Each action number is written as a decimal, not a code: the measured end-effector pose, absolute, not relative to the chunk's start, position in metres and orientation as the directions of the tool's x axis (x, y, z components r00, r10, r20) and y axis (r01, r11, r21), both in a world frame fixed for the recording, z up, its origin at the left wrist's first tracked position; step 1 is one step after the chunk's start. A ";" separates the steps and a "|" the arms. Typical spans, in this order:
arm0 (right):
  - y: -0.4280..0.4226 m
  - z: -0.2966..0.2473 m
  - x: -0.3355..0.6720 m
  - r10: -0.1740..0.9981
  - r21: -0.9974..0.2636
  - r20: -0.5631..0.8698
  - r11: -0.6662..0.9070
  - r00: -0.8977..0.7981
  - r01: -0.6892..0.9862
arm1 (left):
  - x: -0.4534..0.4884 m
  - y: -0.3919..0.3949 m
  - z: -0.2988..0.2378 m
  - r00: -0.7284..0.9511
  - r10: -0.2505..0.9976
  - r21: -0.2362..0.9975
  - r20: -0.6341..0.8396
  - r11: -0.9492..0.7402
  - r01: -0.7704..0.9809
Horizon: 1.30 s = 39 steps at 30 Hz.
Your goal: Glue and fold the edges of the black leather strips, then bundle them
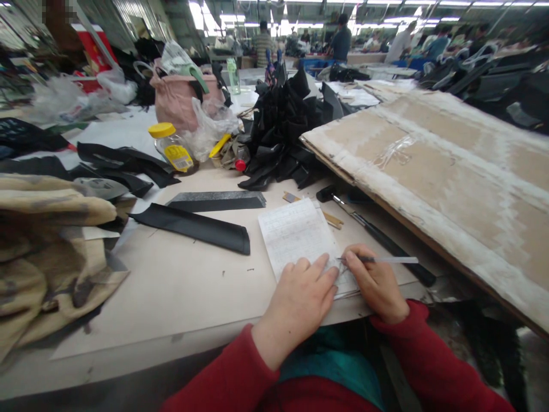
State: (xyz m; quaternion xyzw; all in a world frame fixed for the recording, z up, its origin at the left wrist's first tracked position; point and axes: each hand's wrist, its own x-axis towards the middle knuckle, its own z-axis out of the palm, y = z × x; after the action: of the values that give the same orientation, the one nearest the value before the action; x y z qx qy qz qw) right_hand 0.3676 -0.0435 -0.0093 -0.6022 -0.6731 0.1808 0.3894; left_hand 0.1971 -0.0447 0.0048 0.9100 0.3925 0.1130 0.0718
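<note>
A white notebook (294,232) with handwritten lines lies tilted at the table's front edge. My left hand (302,294) rests flat on its lower part, fingers stretched out over the page. Closed around a pen (394,260) with a clear barrel, my right hand (373,280) holds the tip against the page's right side. Just beyond the page lies a yellowish strip (332,220), partly covered by it. A black-handled hammer (377,232) lies to the right of the notebook. Left of it are black folded pieces (193,228) of sheet material.
A large worn board (429,137) overhangs the right side of the table. Behind the notebook rise a heap of black pieces (283,114), a yellow-lidded jar (174,150) and a pink bag (180,97). Camouflage cloth (51,252) is bunched at the left. Several people stand far back.
</note>
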 end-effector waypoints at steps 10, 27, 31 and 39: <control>-0.043 -0.010 0.368 0.949 -0.709 0.315 0.224 0.016 0.668 | 0.197 -0.044 0.004 0.667 0.728 0.218 0.156 -0.684 0.696; -0.045 -0.007 0.367 0.949 -0.707 0.315 0.224 0.015 0.671 | 0.197 -0.044 0.003 0.669 0.724 0.209 0.165 -0.689 0.694; -0.045 -0.007 0.368 0.949 -0.708 0.316 0.220 0.021 0.671 | 0.196 -0.045 0.004 0.674 0.719 0.194 0.171 -0.695 0.693; -0.044 -0.009 0.368 0.955 -0.711 0.290 0.175 0.057 0.681 | 0.197 -0.044 0.004 0.672 0.721 0.186 0.166 -0.692 0.697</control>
State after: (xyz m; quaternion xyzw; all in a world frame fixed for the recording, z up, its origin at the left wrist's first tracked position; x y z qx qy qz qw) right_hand 0.3684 -0.0444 -0.0092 -0.6169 -0.6632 0.1781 0.3845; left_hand 0.1968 -0.0445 0.0040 0.9129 0.3885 0.1137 0.0534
